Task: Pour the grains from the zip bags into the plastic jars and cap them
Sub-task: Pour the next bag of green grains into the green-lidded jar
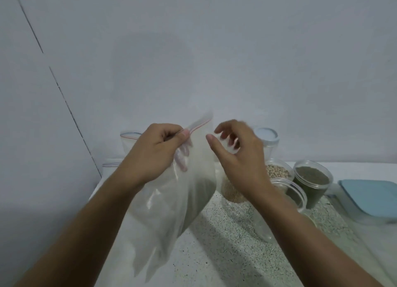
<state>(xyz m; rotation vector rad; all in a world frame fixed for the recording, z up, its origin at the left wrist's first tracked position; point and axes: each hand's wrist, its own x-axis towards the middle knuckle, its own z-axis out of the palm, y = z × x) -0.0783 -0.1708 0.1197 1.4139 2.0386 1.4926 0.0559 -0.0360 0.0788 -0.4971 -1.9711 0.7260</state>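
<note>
Speckled counter (pixel 225 254) under a plain grey wall; we list from near to far.

Item one: a zip bag (pixel 171 200), held in our left hand (pixel 154 153), which is closed tight on the bag's top corner just below the red seal strip. It hangs long axis upright, bottom trailing toward us, and looks nearly or wholly empty; its contents we cannot tell.

Item two: our right hand (pixel 238 153), beside the bag's mouth, fingers loosely spread and holding nothing, blurred. It is the hand nearer the jars.

Item three: below and right of the right hand, an open clear jar (pixel 287 192), partly behind our wrist; then a jar of pale grain (pixel 278 172) and a jar of dark grain (pixel 311 178), both uncapped.

Item four: beyond the right hand, a lidded jar (pixel 266 136).

Item five: behind the left hand, more zip bags (pixel 129 143).

Item six: far right, blue lids (pixel 369 196).

We judge that capping comes next, to the right.
</note>
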